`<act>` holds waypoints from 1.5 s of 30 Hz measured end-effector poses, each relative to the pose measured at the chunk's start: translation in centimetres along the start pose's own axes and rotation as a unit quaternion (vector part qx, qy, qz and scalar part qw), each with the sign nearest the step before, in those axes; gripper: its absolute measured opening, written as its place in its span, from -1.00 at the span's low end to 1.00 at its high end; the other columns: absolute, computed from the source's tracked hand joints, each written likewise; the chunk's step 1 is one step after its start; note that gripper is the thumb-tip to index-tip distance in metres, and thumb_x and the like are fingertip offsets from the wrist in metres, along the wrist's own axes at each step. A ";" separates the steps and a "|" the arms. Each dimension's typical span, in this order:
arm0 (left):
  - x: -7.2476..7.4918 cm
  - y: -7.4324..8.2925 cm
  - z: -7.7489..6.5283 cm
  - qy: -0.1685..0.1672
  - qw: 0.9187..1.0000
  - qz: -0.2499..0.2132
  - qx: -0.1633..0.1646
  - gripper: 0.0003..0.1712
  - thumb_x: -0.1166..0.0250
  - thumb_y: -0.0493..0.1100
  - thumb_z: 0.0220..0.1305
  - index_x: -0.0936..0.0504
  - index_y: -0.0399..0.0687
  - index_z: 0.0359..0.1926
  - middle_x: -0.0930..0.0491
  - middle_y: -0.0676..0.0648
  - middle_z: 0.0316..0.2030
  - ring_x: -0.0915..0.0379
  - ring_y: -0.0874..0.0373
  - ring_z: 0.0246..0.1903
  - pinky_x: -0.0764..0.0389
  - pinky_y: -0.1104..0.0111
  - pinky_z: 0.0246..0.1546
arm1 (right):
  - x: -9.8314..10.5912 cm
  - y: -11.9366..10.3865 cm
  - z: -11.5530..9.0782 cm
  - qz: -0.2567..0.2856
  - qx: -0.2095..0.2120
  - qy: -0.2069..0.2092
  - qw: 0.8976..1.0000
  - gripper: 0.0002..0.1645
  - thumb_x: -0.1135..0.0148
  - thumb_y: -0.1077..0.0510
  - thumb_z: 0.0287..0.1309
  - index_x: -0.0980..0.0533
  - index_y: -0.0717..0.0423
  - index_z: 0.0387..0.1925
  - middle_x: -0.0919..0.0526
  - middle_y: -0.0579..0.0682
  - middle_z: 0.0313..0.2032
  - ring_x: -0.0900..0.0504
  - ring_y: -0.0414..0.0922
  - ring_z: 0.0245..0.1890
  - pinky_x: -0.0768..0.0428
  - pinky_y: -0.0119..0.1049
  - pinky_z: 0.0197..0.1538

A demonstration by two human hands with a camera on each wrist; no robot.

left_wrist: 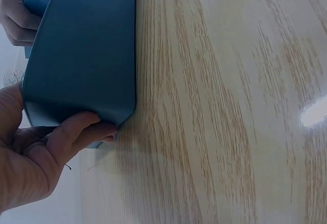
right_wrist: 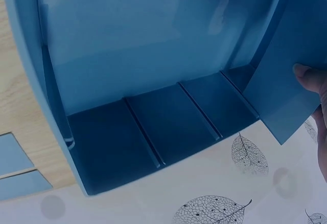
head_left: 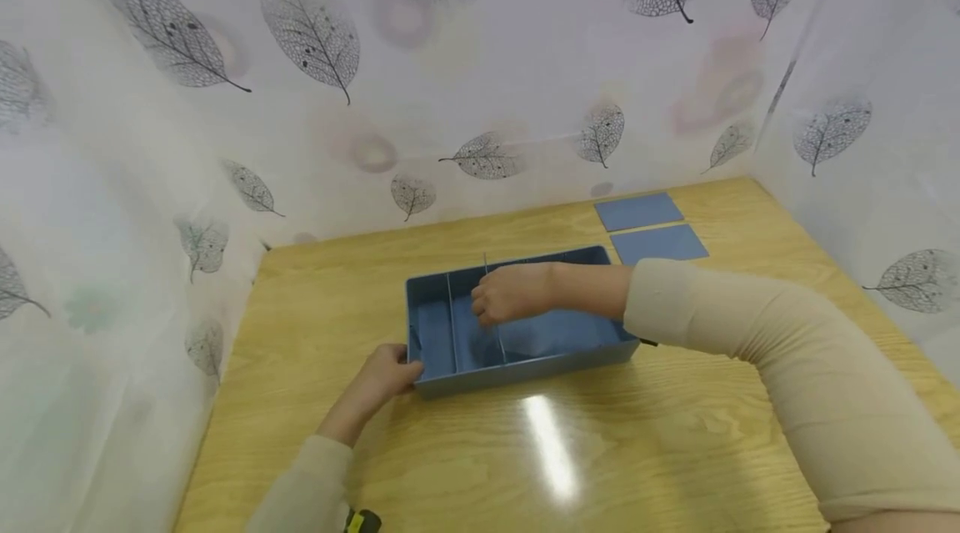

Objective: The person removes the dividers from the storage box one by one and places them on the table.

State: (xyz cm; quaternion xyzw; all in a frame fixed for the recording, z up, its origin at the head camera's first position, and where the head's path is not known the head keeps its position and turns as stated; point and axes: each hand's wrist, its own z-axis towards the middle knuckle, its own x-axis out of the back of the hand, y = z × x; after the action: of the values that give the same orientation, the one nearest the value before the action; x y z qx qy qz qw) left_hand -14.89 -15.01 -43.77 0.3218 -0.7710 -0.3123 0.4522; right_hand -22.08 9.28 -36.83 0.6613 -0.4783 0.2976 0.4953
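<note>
A blue rectangular storage box point(head_left: 525, 371) sits on the table, its inner walls lined with slots. One divider point(head_left: 452, 324) stands across it near the left end. My left hand point(head_left: 387, 372) grips the left end at the near corner, with the thumb over the rim in the head view; in the left wrist view its fingers point(left_wrist: 76, 132) press on the end wall. My right hand point(head_left: 517, 293) reaches over the box and pinches a second flat divider panel point(right_wrist: 288, 76). That panel stands tilted across the box, one corner sticking up past the far rim.
Two loose blue panels point(head_left: 639, 212) lie flat at the back right of the table point(head_left: 315, 299). A leaf-printed white sheet point(head_left: 480, 82) hangs behind and along both sides. A dark object with a yellow mark point(head_left: 363, 521) shows by the left sleeve.
</note>
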 end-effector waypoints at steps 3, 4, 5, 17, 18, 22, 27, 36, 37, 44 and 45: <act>0.1 0.1 0.0 -0.002 1.000 0.003 0.001 -0.56 -0.12 -0.30 0.02 -0.50 -0.60 -0.11 -0.60 -0.28 -0.32 -0.60 0.03 -0.38 -0.69 0.29 -0.34 | 0.3 0.2 -0.2 -0.005 0.003 0.009 1.000 -0.76 -0.18 0.19 0.16 -0.61 -0.09 -0.14 -0.62 -0.18 -0.17 -0.52 -0.20 -0.15 -0.54 -0.39 -0.02; 0.1 0.2 0.0 -0.003 1.000 0.001 0.001 -0.56 -0.12 -0.30 0.03 -0.49 -0.60 -0.10 -0.60 -0.29 -0.31 -0.60 0.03 -0.37 -0.69 0.28 -0.33 | 0.5 0.3 -0.3 -0.008 0.004 0.011 1.000 -0.77 -0.17 0.19 0.17 -0.61 -0.08 -0.15 -0.62 -0.17 -0.17 -0.52 -0.20 -0.16 -0.54 -0.39 -0.03; 0.1 0.2 0.0 -0.003 1.000 -0.001 -0.001 -0.55 -0.12 -0.31 0.03 -0.49 -0.61 -0.09 -0.60 -0.29 -0.30 -0.60 0.02 -0.36 -0.69 0.28 -0.32 | 0.6 0.3 -0.3 -0.011 0.004 0.012 1.000 -0.77 -0.17 0.19 0.17 -0.61 -0.08 -0.15 -0.62 -0.17 -0.17 -0.52 -0.20 -0.16 -0.54 -0.39 -0.04; 0.1 0.4 -0.1 -0.004 1.000 0.008 0.009 -0.54 -0.13 -0.29 0.06 -0.48 -0.60 -0.06 -0.61 -0.30 -0.28 -0.61 0.02 -0.36 -0.69 0.27 -0.30 | 2.2 1.0 -0.9 -0.025 0.004 0.007 1.000 -0.77 -0.14 0.22 0.19 -0.58 -0.01 -0.12 -0.60 -0.12 -0.18 -0.51 -0.15 -0.20 -0.52 -0.35 -0.12; 0.2 0.3 -0.1 -0.004 1.000 0.008 0.009 -0.55 -0.13 -0.29 0.06 -0.48 -0.60 -0.06 -0.61 -0.29 -0.29 -0.61 0.02 -0.36 -0.69 0.27 -0.30 | 2.3 1.0 -1.0 -0.028 0.004 0.006 1.000 -0.77 -0.14 0.22 0.19 -0.57 -0.01 -0.12 -0.60 -0.12 -0.18 -0.51 -0.15 -0.20 -0.52 -0.35 -0.12; 0.2 0.3 0.0 -0.005 1.000 0.008 0.009 -0.54 -0.13 -0.29 0.05 -0.48 -0.61 -0.06 -0.62 -0.28 -0.31 -0.61 0.02 -0.36 -0.69 0.28 -0.31 | 2.7 1.1 -1.4 -0.030 0.004 0.007 1.000 -0.77 -0.13 0.23 0.20 -0.56 0.02 -0.12 -0.60 -0.11 -0.17 -0.51 -0.15 -0.20 -0.52 -0.34 -0.13; 0.2 0.1 0.1 -0.003 1.000 0.007 0.014 -0.53 -0.13 -0.29 0.05 -0.48 -0.59 -0.04 -0.61 -0.27 -0.31 -0.60 0.06 -0.39 -0.69 0.29 -0.32 | 3.1 1.2 -2.1 -0.044 -0.004 0.035 0.998 -0.84 -0.15 0.24 0.16 -0.57 0.01 -0.21 -0.62 -0.13 -0.24 -0.52 -0.17 -0.26 -0.52 -0.36 -0.20; 0.0 0.1 0.0 -0.003 1.000 0.003 -0.003 -0.60 -0.13 -0.29 0.03 -0.52 -0.55 -0.14 -0.60 -0.25 -0.33 -0.60 0.05 -0.40 -0.69 0.28 -0.34 | 4.1 0.9 -3.8 0.103 -0.094 -0.033 0.990 -0.89 -0.10 0.31 0.19 -0.53 0.09 -0.31 -0.63 -0.06 -0.37 -0.54 -0.14 -0.37 -0.56 -0.34 -0.32; 0.0 0.1 -0.1 -0.002 1.000 0.003 -0.005 -0.61 -0.13 -0.29 0.03 -0.52 -0.55 -0.16 -0.60 -0.25 -0.34 -0.60 0.04 -0.40 -0.69 0.28 -0.35 | 4.2 0.9 -4.0 0.123 -0.108 -0.047 0.985 -0.88 -0.09 0.33 0.19 -0.53 0.10 -0.30 -0.63 -0.05 -0.36 -0.55 -0.13 -0.36 -0.57 -0.33 -0.32; 0.1 -0.1 0.1 0.001 1.000 0.004 -0.002 -0.62 -0.14 -0.29 0.02 -0.53 -0.54 -0.17 -0.61 -0.25 -0.33 -0.59 0.07 -0.39 -0.69 0.30 -0.34 | 4.5 0.8 -5.1 0.233 -0.195 -0.110 0.946 -0.81 -0.02 0.42 0.22 -0.48 0.21 -0.17 -0.60 0.08 -0.24 -0.58 -0.03 -0.21 -0.61 -0.25 -0.16; 0.1 -0.1 0.1 -0.001 1.000 0.002 -0.003 -0.60 -0.13 -0.29 0.02 -0.53 -0.56 -0.15 -0.61 -0.28 -0.30 -0.59 0.06 -0.38 -0.70 0.29 -0.33 | 4.5 0.8 -5.3 0.245 -0.206 -0.112 0.941 -0.78 -0.03 0.43 0.20 -0.47 0.23 -0.13 -0.60 0.10 -0.19 -0.58 0.00 -0.16 -0.61 -0.23 -0.11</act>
State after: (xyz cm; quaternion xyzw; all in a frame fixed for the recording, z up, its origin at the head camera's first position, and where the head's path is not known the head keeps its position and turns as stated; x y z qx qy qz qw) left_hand -14.99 -15.08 -43.82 0.3189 -0.7710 -0.3140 0.4530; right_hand -20.78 12.71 -30.91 0.4364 -0.7284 0.2288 0.4760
